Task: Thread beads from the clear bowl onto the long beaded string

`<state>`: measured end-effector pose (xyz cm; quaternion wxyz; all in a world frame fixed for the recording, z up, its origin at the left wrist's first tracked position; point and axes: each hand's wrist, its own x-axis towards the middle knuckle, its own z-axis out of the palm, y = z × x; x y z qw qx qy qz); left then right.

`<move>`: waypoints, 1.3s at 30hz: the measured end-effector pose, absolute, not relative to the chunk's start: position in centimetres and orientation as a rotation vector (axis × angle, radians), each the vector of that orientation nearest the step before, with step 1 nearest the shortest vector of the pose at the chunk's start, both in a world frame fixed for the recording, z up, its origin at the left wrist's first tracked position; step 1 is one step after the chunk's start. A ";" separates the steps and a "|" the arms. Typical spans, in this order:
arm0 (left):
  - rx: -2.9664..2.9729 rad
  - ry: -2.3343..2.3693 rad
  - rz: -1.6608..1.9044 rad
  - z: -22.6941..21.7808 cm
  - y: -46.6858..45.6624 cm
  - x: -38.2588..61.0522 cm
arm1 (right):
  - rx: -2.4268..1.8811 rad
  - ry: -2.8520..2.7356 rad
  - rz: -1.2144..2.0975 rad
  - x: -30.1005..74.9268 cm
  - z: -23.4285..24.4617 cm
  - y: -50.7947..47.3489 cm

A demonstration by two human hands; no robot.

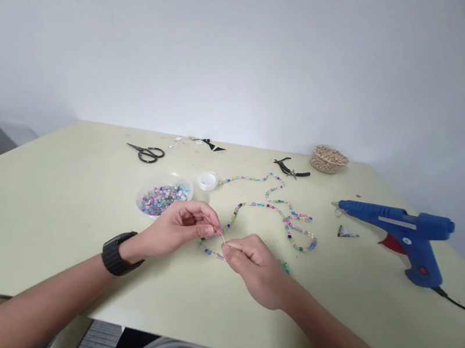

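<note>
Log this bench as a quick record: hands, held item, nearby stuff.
left hand: fingertips pinched on thin pale filament
right hand: also pinching the filament
nearest: multicolour beaded strand, clear bowl of mixed beads
rest: scissors, pliers, white cap, blue hot glue gun, bowl of tan beads, pale table

The bead string [269,208] has many small beads in mixed colours, purple, green, pink and yellow, with no regular order. The hot glue gun [401,221] is bright blue with a red trigger [390,243]. The loose beads [163,198] are purple, teal and white, and the tabletop [28,236] is pale yellow-green.
</note>
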<state>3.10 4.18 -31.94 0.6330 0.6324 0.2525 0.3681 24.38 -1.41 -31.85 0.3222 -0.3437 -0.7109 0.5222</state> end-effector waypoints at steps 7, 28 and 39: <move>1.462 0.585 0.852 -31.9 4.0 3.1 | -0.893 -1.894 1.380 24.5 -31.9 -1.4; 1.507 0.615 0.816 -32.2 4.0 3.1 | -0.891 -1.945 1.358 24.4 -31.8 -1.7; 1.500 0.582 0.805 -32.3 4.0 3.0 | -0.900 -1.941 1.352 24.3 -31.7 -1.7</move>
